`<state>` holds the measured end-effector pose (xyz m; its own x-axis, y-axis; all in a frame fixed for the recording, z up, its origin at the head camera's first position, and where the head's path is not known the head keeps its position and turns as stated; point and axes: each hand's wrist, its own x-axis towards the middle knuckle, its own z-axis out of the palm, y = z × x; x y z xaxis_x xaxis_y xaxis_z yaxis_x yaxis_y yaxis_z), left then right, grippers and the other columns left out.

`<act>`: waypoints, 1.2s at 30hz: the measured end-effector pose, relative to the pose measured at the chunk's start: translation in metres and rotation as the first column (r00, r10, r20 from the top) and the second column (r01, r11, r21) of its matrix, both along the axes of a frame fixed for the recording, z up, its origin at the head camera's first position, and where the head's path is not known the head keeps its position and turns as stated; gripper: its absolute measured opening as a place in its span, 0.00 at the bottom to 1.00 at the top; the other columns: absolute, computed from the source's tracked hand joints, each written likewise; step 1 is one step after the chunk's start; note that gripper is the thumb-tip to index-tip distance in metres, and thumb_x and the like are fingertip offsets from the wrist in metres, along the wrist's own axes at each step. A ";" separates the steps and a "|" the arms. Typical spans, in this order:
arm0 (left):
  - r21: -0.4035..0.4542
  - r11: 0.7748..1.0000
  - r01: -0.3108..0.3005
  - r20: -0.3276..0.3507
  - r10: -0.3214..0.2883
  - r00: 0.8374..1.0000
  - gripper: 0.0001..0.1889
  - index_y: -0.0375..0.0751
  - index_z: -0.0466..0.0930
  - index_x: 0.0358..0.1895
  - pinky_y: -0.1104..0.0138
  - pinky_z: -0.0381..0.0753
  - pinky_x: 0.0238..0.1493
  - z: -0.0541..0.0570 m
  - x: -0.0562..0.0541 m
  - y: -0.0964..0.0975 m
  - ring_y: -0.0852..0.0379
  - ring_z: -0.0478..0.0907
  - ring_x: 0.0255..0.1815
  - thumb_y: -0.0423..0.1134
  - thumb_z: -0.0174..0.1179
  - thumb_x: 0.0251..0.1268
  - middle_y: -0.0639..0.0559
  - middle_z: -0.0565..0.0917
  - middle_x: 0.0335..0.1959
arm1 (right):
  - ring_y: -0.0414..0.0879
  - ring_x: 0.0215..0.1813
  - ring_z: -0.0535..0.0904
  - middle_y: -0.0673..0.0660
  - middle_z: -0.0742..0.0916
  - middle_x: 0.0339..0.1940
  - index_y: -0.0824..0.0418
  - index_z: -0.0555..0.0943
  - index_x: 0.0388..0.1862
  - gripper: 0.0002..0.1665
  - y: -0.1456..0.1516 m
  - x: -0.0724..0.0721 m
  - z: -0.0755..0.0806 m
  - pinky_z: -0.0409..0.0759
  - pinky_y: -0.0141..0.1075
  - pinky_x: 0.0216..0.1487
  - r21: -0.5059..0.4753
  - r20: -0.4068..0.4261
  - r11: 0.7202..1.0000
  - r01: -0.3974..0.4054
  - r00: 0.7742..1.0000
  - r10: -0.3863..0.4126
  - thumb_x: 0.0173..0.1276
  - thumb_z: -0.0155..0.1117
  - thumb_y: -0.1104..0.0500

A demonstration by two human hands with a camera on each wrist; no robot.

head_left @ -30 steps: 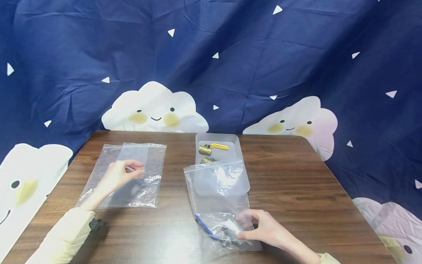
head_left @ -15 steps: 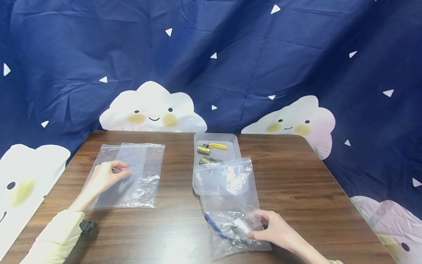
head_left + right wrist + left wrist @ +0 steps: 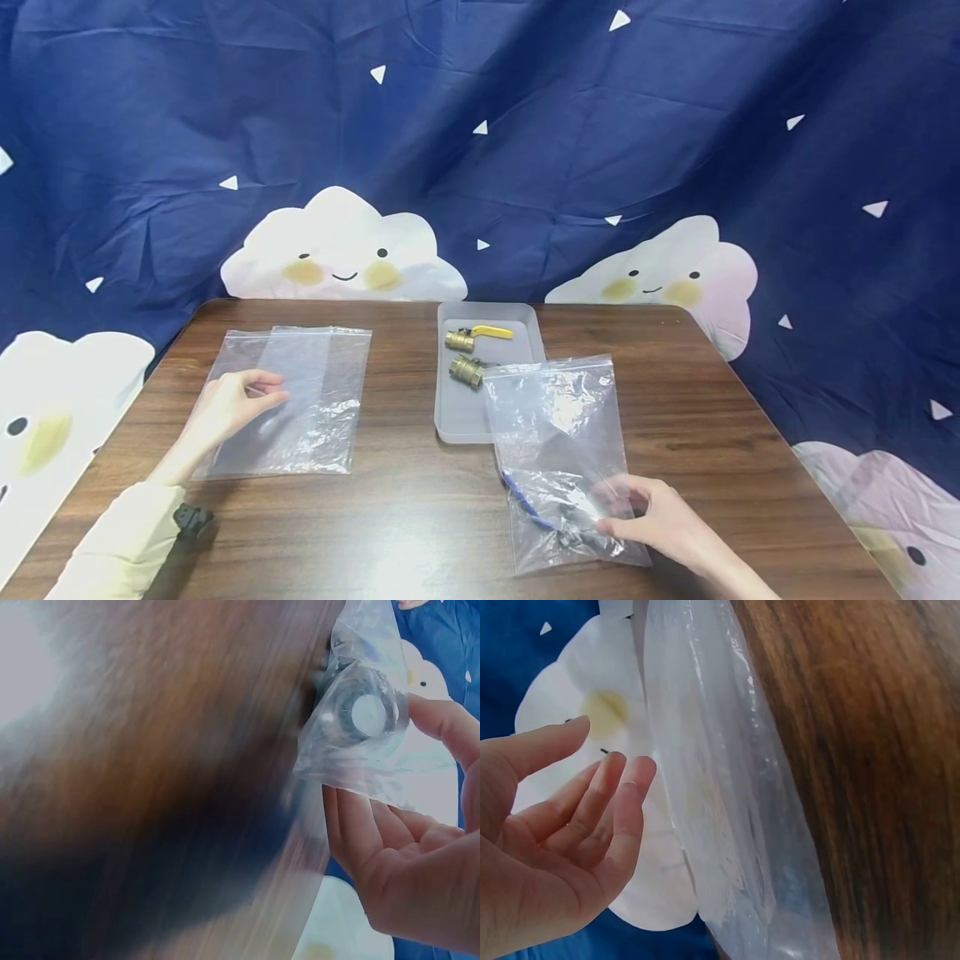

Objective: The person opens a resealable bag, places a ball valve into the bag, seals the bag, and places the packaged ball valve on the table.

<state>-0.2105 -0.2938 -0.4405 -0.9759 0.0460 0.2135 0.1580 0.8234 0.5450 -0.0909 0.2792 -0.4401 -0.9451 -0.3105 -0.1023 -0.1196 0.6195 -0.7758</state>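
Loaded bag (image 3: 557, 437) shifted rightward, pinched in right grip (image 3: 654, 515); left grip (image 3: 231, 403) loosely curved, empty.

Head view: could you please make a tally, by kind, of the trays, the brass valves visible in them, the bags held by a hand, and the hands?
Trays: 1, the pale tray
Brass valves: 2, the yellow-handled valve and the other valve
Held bags: 1, the clear bag
Hands: 2, the left hand and the right hand
Total: 6
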 end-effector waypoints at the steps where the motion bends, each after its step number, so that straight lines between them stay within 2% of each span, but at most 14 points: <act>1: 0.000 1.000 -0.001 0.002 0.001 1.000 0.19 0.38 0.85 0.49 0.62 0.81 0.38 0.000 0.000 0.000 0.48 0.89 0.36 0.47 0.68 0.61 0.42 0.90 0.39 | 0.30 0.47 0.81 0.61 0.87 0.53 0.61 0.81 0.55 0.25 0.002 0.000 0.000 0.78 0.27 0.44 0.001 0.005 1.000 0.011 1.000 -0.011 0.60 0.73 0.52; 13: -0.002 1.000 -0.023 0.019 0.023 1.000 0.20 0.31 0.84 0.48 0.63 0.80 0.37 -0.004 -0.007 -0.012 0.45 0.88 0.37 0.45 0.69 0.59 0.39 0.90 0.37 | 0.27 0.47 0.80 0.64 0.87 0.55 0.64 0.80 0.57 0.25 0.028 0.002 -0.001 0.79 0.27 0.44 0.006 -0.013 0.998 0.061 0.998 -0.061 0.63 0.71 0.55; 23: -0.039 0.999 -0.032 0.096 0.036 0.995 0.23 0.29 0.81 0.50 0.60 0.76 0.40 -0.005 -0.012 -0.023 0.36 0.84 0.45 0.45 0.68 0.59 0.37 0.89 0.39 | 0.26 0.46 0.81 0.65 0.87 0.54 0.67 0.79 0.59 0.27 0.044 0.005 -0.003 0.80 0.25 0.45 0.011 -0.031 0.995 0.102 0.994 -0.102 0.63 0.71 0.57; 29: -0.058 0.998 -0.029 0.117 0.036 0.993 0.24 0.28 0.81 0.49 0.55 0.76 0.40 -0.006 -0.014 -0.030 0.35 0.83 0.44 0.45 0.69 0.56 0.36 0.88 0.38 | 0.26 0.46 0.81 0.64 0.88 0.54 0.67 0.79 0.60 0.28 0.052 0.005 -0.002 0.80 0.26 0.44 0.028 0.007 0.986 0.166 0.986 -0.166 0.64 0.70 0.56; 36: -0.082 0.996 -0.038 0.146 0.049 0.988 0.25 0.27 0.80 0.48 0.58 0.75 0.37 -0.006 -0.017 -0.035 0.35 0.82 0.42 0.45 0.69 0.56 0.35 0.87 0.38 | 0.27 0.46 0.82 0.66 0.87 0.53 0.69 0.78 0.60 0.27 0.065 0.002 0.000 0.80 0.25 0.45 0.029 -0.007 0.978 0.207 0.978 -0.207 0.64 0.69 0.59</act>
